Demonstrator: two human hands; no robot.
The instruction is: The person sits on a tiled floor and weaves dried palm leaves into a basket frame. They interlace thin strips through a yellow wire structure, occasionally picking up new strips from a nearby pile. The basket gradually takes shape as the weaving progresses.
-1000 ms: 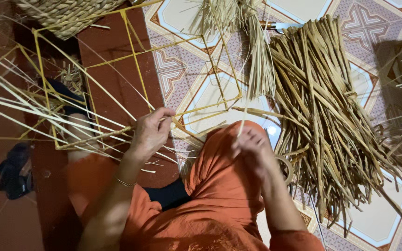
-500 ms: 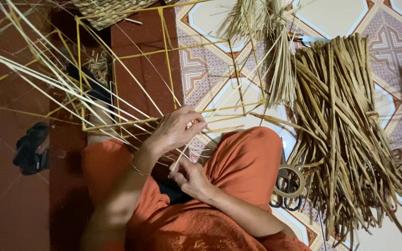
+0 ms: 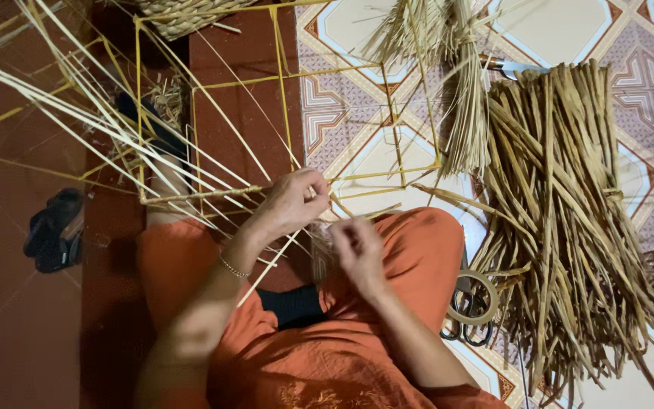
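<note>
Your left hand (image 3: 297, 203) has its fingers curled shut on the lower bar of the yellow wire frame (image 3: 281, 129), right where the pale straw strands (image 3: 77, 113) are wrapped onto it and fan out toward the upper left. Your right hand (image 3: 357, 246) hovers just beside it over your orange-clad knee; it is blurred, so you cannot tell whether its fingers pinch a strand. A heap of dried reeds (image 3: 569, 227) lies on the tiled floor to your right (scissors (image 3: 469, 303) rest at its near edge).
</note>
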